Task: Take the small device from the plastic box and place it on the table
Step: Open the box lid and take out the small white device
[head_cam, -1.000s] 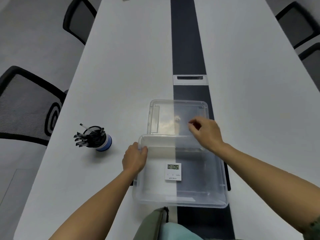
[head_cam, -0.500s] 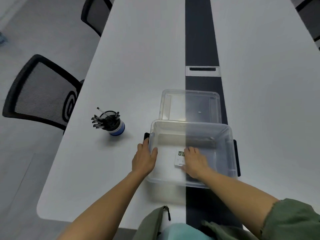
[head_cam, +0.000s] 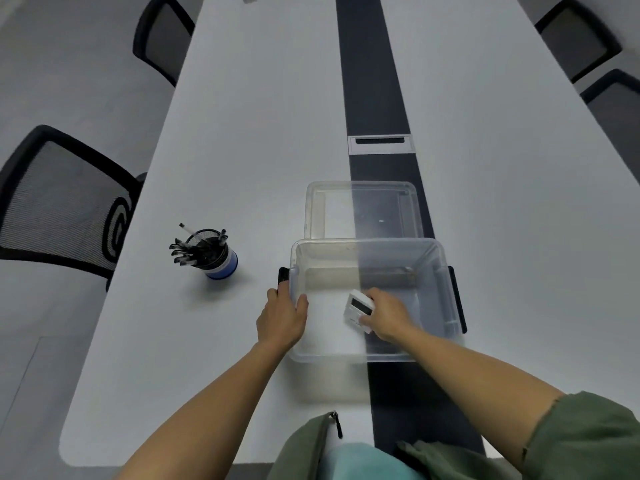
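Our right hand (head_cam: 386,315) is closed on the small device (head_cam: 358,308) at lower centre of the frame, inside the plastic box (head_cam: 441,271), with the device tilted up off the floor. Our left hand (head_cam: 282,318) clamps the box's left rim. We judge the hold to be only at one edge, so the device could slip back, or catch the tall wall on the way to the table (head_cam: 242,133). Half a second ago the device lay flat under our fingers; now it is raised.
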The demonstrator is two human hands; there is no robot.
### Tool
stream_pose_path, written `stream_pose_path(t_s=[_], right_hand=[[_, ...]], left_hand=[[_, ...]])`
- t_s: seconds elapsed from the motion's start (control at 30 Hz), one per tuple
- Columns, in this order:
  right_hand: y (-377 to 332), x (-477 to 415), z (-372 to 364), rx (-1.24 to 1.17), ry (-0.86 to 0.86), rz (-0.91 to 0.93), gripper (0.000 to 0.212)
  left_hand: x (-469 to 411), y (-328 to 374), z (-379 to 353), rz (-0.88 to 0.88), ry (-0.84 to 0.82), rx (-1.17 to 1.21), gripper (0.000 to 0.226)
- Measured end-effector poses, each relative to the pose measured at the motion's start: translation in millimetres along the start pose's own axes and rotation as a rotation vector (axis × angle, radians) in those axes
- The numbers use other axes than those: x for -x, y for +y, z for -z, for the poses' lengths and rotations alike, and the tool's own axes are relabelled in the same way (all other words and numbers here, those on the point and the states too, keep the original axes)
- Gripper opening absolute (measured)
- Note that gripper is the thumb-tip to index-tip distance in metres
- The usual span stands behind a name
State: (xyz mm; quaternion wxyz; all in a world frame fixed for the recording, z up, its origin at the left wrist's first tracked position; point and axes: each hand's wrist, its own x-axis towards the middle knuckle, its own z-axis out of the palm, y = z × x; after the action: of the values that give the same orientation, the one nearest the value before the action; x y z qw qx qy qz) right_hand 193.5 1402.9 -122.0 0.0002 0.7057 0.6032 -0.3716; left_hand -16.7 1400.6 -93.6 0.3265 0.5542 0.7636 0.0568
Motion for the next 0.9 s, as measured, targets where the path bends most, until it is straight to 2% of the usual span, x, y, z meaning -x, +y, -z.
stream_pose_path(t_s=[0.13,0.27,0.47,0.53,0.73,0.9], right_hand=[[-1.5,8.9,20.3,-0.162,0.061,-0.056,0.023],[3.8,24.0,48.6,-0.329,0.141,-0.045,0.018],[22.1,61.1,100.8,-0.483,0.287,-0.062,0.034],[33.3,76.5,117.7,-0.524,0.333,-0.076,0.032],[114.1,152.5,151.5,-0.623,0.505,-0.163,0.023],[193.5,228.9,157.5,-0.686,0.596,-0.212,0.013]], left_hand=[[0.0,4.4,11.2,-0.098,0.130,-0.272,0.053],[-10.1,26.7,34.1,-0.271,0.229,-0.389,0.044],[-9.4,88.7,54.8,-0.536,0.197,-0.453,0.030],[-1.9,110.3,54.0,-0.596,0.205,-0.466,0.028],[58.6,192.3,14.2,-0.839,0.203,-0.499,0.023],[126.2,248.2,-38.8,-0.949,0.153,-0.480,0.028]])
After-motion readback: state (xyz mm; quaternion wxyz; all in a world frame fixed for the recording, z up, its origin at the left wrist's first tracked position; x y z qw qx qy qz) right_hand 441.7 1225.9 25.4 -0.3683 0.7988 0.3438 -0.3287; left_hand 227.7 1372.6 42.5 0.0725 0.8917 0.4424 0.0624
